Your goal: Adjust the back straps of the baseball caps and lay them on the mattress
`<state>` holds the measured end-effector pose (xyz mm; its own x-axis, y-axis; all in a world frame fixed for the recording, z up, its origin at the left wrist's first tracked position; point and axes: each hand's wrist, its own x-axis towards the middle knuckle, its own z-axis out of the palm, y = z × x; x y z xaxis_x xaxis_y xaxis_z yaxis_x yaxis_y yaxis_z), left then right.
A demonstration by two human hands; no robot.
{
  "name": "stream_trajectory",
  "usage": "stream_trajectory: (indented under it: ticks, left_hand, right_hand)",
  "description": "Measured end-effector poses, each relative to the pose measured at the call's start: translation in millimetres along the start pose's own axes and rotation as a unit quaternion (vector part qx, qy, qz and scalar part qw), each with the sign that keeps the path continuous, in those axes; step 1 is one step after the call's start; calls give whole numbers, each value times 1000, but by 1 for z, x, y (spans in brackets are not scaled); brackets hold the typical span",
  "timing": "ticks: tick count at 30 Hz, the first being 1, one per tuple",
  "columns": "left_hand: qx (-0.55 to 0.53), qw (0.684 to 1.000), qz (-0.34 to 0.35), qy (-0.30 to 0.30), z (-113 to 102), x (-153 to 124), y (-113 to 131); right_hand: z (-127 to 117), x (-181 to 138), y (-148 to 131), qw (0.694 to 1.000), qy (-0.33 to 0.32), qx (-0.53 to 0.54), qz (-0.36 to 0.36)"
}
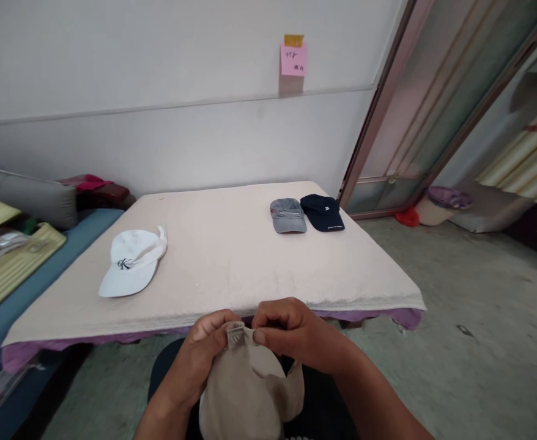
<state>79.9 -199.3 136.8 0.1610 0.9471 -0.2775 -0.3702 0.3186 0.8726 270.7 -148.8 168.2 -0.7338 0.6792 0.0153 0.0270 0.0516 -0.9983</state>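
A beige cap (241, 391) is held above my lap, its back strap and opening towards the table. My left hand (204, 348) pinches the edge beside a small light tag or strap end (236, 336). On the other side of that spot, my right hand (291, 333) grips the cap's rim between thumb and curled fingers. Much of the cap's lower part is cut off by the frame. On the table lie a white cap (133, 263) with black letters at the left, and a grey cap (288, 216) touching a navy cap (323, 212) at the back right.
The low table (222, 250) has a cream cloth over a purple one. A pink note (293, 59) is taped to the wall. Bedding and a grey cushion (30, 192) are at the left; a lined bin (438, 205) stands on the floor at the right.
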Motion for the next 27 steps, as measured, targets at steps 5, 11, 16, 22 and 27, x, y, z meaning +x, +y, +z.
stream_trajectory:
  ticks: [5,11,16,22,27]
  left_hand:
    - [7,1000,-11,3,-1,0,0]
    - [31,1000,0,-1,-4,1,-2]
    - [54,999,-9,5,-4,2,0]
    - [91,996,-13,-2,4,0,6]
    - [71,997,-27,-3,7,-1,7]
  right_hand:
    - [1,1,-3,998,25,-52,-2]
    - [3,1,-2,994,39,-106,11]
    - [1,3,-1,993,39,-110,13]
    - [3,5,3,995,41,-86,7]
    - [3,6,9,1000,25,0,7]
